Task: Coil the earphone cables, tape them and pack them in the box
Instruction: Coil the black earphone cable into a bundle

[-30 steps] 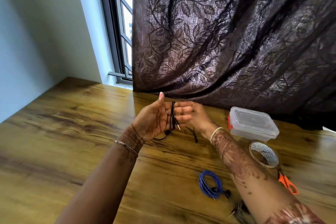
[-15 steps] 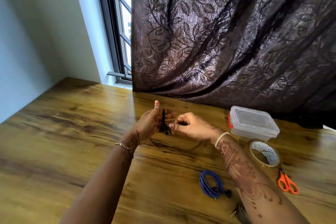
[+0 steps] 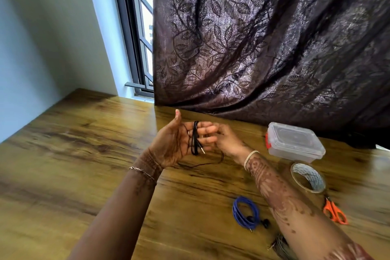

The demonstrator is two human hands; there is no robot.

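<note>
My left hand (image 3: 175, 143) is held palm up above the table, fingers straight. A black earphone cable (image 3: 195, 141) is wound in loops around those fingers, its jack plug hanging at the lower side. My right hand (image 3: 230, 143) sits just behind the left fingertips with curled fingers and holds the cable's loose end. That end trails in a thin arc down to the table. A coiled blue earphone cable (image 3: 245, 215) lies on the table nearer to me. The clear plastic box (image 3: 295, 143), lid on, stands to the right.
A roll of clear tape (image 3: 308, 178) and orange scissors (image 3: 335, 213) lie right of my right forearm. A grey cable bundle (image 3: 280, 247) shows at the bottom edge. A dark curtain (image 3: 263, 48) hangs along the back of the wooden table (image 3: 73, 154).
My left hand has turned palm up again with its fingers spread straight, and the coil has another turn. My right hand went from in front of the left fingers to behind them.
</note>
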